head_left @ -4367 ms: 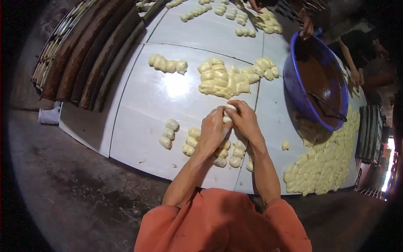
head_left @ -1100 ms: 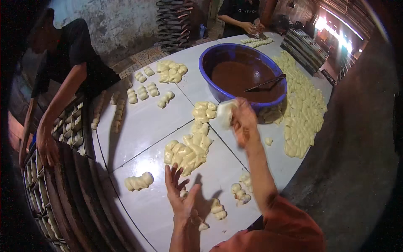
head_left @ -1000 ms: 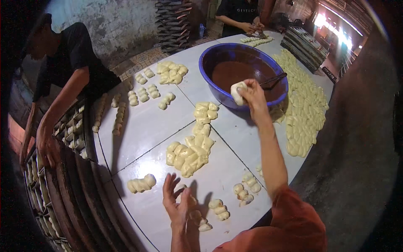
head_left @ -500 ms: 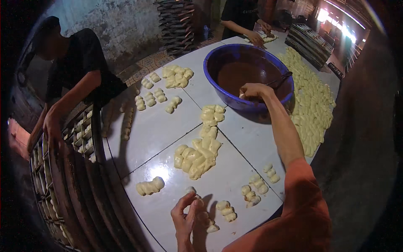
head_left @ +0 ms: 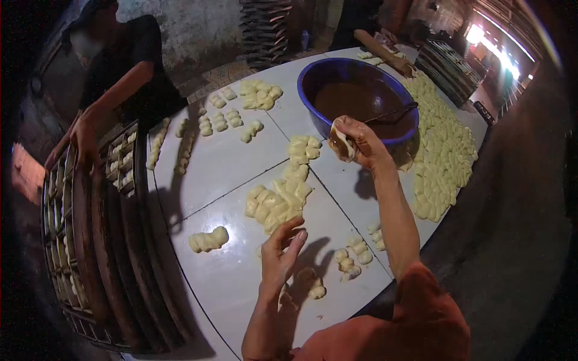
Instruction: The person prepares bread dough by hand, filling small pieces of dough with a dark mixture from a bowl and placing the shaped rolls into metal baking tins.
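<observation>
My right hand (head_left: 365, 144) grips a flattened piece of dough (head_left: 339, 148), pale outside with brown filling on it, beside the near rim of a large blue basin (head_left: 314, 115). Brown filling (head_left: 355, 99) lies in the basin, with a dark-handled utensil (head_left: 391, 115) resting in it. My left hand (head_left: 282, 253) is raised over the table, thumb and fingers apart, holding nothing I can see. Just beyond it lies a cluster of pale yellow dough pieces (head_left: 274, 204). Rows of small dough balls (head_left: 347, 265) sit to its right; some others are partly hidden behind my left arm.
Stacked wooden trays (head_left: 90, 240) holding dough balls stand at the left, where a co-worker's hand (head_left: 84, 141) rests on them. Many dough pieces (head_left: 442, 153) cover the table's right side. Another person's arm (head_left: 382, 49) reaches in behind the basin. More trays (head_left: 448, 72) stand far right.
My right hand has come up out of the basin toward me, with filling now showing on the dough. My left hand has risen and moved slightly right, away from the nearby dough balls.
</observation>
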Tool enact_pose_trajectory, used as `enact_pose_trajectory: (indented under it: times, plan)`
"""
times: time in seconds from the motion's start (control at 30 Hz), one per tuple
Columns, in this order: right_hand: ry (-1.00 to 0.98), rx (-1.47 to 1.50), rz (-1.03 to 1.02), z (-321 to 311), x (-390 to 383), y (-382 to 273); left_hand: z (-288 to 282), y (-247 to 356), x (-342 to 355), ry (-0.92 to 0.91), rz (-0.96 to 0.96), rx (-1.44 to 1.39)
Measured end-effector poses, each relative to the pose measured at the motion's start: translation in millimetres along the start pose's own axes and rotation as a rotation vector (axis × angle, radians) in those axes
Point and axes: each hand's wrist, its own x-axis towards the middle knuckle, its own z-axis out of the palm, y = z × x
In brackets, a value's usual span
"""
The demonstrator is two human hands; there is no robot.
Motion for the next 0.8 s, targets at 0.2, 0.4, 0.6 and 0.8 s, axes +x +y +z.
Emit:
enact_pose_trajectory:
  times: [0.2, 0.4, 0.6, 0.8]
  plan:
    - [0.068, 0.219, 0.118, 58.0, -72.4, 76.8, 19.9, -9.0, 27.0, -0.079, -0.187, -0.458]
    - [0.025, 0.115, 0.284, 79.0, -101.2, 121.5, -8.5, -19.3, 2.1, -0.006, -0.307, -0.585]
    - [-0.149, 0.125, 0.289, 82.2, -107.9, 144.5, -37.4, -38.7, -13.6, 0.276, -0.254, -0.601]
    - [-0.132, 0.032, 0.307, 83.1, -116.9, 156.1, -51.3, -44.9, -9.9, 0.473, -0.218, -0.415]
